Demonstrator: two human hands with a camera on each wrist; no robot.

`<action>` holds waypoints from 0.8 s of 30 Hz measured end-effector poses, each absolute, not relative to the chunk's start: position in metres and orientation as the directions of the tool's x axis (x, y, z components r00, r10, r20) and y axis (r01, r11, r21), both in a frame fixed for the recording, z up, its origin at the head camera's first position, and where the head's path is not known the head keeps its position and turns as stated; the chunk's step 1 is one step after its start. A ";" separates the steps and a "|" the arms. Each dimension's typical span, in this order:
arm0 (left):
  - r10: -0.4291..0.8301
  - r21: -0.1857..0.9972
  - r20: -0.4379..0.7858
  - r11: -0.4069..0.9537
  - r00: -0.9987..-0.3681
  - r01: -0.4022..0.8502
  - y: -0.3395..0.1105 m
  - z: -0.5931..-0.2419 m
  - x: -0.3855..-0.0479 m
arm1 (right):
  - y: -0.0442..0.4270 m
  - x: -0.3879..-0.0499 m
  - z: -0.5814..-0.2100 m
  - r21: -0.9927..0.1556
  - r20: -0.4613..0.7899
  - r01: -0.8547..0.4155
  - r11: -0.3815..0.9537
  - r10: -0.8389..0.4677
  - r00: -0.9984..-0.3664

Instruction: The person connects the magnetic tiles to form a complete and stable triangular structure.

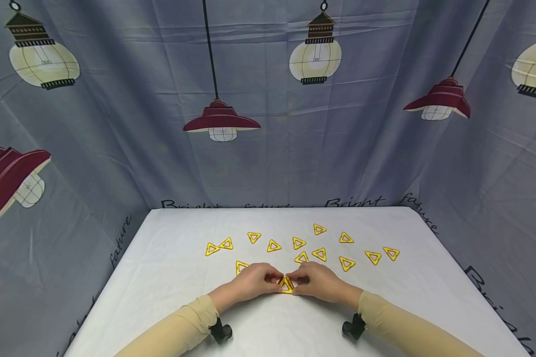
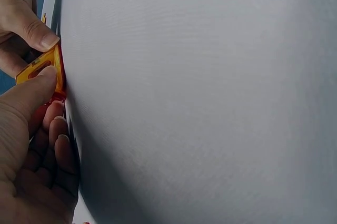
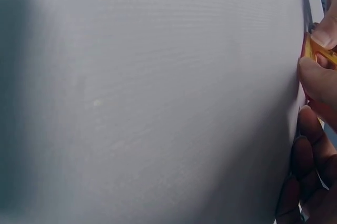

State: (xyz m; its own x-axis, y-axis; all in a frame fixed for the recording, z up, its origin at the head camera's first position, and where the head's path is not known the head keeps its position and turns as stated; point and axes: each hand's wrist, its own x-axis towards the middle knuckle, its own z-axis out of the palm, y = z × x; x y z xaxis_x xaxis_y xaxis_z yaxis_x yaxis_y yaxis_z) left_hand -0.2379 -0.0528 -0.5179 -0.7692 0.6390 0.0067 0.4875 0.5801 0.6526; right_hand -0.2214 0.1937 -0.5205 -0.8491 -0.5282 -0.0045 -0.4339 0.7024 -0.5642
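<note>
The triangle (image 2: 60, 79) at the left edge of the left wrist view looks like smooth, glossy plastic, partly see-through. In the head view, the table cover (image 1: 268, 327) at lower centre appears as matt cloth; the backdrop (image 1: 272, 168) above is creased fabric, and the sleeves (image 1: 178, 322) below, wrinkled matt cloth.

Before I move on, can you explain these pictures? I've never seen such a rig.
There's no robot: these are a person's bare left hand and right hand. The wide picture comes from a head-worn camera looking forward and down; the two close ones come from a camera on each wrist. Loose yellow triangles with open centres lie scattered on the white tabletop, before a lamp-print curtain. Both hands pinch a yellow triangular frame between them.
</note>
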 end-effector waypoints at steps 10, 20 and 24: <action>0.647 0.631 0.018 0.584 -0.762 0.511 -0.050 -0.519 -0.240 | 0.193 -0.223 -0.522 -0.586 -0.013 -0.417 0.695 -0.522 -0.853; 0.666 0.565 0.021 0.607 -0.745 0.559 -0.055 -0.519 -0.233 | 0.193 -0.222 -0.520 -0.591 -0.028 -0.396 0.703 -0.509 -0.860; 0.662 0.542 0.048 0.611 -0.748 0.576 -0.058 -0.520 -0.232 | 0.196 -0.222 -0.520 -0.591 -0.038 -0.396 0.703 -0.515 -0.856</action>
